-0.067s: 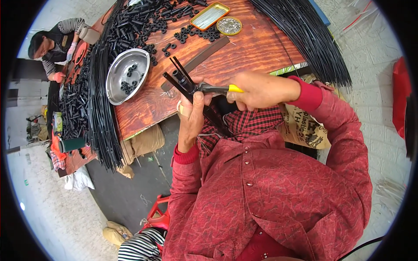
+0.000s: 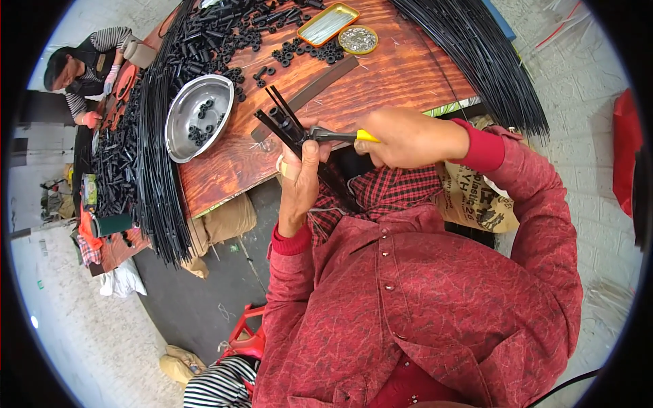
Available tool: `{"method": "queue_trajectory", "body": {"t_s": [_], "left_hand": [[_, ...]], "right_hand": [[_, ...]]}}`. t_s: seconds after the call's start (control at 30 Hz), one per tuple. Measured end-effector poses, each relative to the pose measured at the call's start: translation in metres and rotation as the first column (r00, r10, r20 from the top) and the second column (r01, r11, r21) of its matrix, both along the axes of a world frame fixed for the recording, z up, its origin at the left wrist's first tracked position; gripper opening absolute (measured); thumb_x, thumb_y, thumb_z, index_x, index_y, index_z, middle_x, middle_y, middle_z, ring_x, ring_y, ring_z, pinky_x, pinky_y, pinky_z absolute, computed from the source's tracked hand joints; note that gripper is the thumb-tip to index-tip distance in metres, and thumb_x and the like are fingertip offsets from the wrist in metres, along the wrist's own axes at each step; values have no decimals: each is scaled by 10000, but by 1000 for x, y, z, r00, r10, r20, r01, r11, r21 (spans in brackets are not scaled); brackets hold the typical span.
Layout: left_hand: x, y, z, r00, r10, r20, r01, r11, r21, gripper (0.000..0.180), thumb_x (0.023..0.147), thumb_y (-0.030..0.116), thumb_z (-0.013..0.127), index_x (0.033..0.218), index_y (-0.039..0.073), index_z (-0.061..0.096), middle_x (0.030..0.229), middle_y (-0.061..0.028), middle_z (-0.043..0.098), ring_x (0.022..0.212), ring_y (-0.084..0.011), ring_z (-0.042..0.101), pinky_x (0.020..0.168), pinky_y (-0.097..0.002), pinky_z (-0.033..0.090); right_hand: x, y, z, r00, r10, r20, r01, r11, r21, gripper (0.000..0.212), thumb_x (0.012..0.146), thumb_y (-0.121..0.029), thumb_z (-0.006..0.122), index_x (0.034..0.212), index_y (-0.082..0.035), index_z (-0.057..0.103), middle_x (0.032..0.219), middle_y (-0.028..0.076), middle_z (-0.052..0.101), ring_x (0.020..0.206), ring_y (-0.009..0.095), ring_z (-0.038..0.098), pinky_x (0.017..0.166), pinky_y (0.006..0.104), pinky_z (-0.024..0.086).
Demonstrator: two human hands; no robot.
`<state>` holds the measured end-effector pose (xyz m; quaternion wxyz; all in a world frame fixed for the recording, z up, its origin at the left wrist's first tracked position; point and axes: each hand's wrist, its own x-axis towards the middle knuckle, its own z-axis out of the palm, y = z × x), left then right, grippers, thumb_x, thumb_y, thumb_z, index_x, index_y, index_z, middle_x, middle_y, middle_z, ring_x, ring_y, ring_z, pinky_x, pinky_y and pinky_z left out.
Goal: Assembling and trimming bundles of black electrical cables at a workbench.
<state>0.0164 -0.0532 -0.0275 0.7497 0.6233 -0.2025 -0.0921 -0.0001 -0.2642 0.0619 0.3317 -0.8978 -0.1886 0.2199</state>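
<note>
Upright in my left hand [image 2: 299, 180] is a bundle of long black strips [image 2: 271, 124] with a dark round part among them. My fingers and thumb are wrapped round it just above my lap. My right hand [image 2: 411, 139] is closed round the yellow handle of a pair of pliers [image 2: 331, 135]. The metal jaws meet the black strips beside my left thumb and fingertips; what lies between the jaws is too small to make out. The lower ends of the strips run down in front of my checked apron [image 2: 401, 187].
A metal bowl [image 2: 171, 129] with black rings stands on the wooden table [image 2: 388, 75]. Behind it are heaped black tubes [image 2: 197, 47], a yellow tray [image 2: 330, 26] and a round dish of small metal bits [image 2: 358, 41]. Bundled black rods [image 2: 160, 183] hang over the edge. A co-worker [image 2: 81, 64] sits far left.
My right hand's grip on the pliers has shifted slightly, with the fingers drawn closer round the handle. The strips have barely moved in my left hand.
</note>
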Motion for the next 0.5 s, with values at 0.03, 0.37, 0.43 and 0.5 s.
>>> {"method": "queue_trajectory", "body": {"t_s": [0.03, 0.37, 0.43, 0.5], "left_hand": [[0, 1, -1, 1000, -3, 2, 3, 1000, -3, 335, 1037, 287, 494, 1245, 25, 473, 937, -39, 563, 781, -99, 487, 696, -267, 424], [-5, 8, -1, 996, -79, -46, 74, 990, -117, 410, 1020, 371, 511, 1212, 9, 495, 855, -24, 553, 749, -97, 459, 674, -258, 377], [-5, 9, 0, 994, -94, -55, 88, 991, -105, 431, 1013, 396, 517, 1198, 7, 507, 842, -21, 553, 747, -97, 455, 673, -258, 368], [-6, 10, 0, 992, -96, -84, 86, 989, -118, 453, 1000, 423, 534, 1179, 7, 523, 828, -15, 551, 746, -97, 453, 683, -259, 367]], "right_hand": [[-5, 1, -3, 1000, -3, 2, 3, 1000, -3, 159, 849, -128, 612, 901, 22, 611, 728, 204, 668, 625, 373, 652, 559, 458, 514], [2, -5, 11, 930, 29, -367, 32, 987, 159, 246, 935, -200, 560, 932, 32, 640, 800, 142, 697, 699, 223, 682, 637, 339, 549], [5, -11, 5, 904, 73, -421, 52, 959, 278, 288, 971, -234, 524, 971, 33, 632, 863, 106, 704, 715, 144, 667, 642, 298, 551], [7, -12, 6, 867, 103, -488, 48, 957, 287, 283, 973, -231, 514, 999, 32, 616, 899, 116, 703, 732, 158, 672, 646, 300, 553]]}}
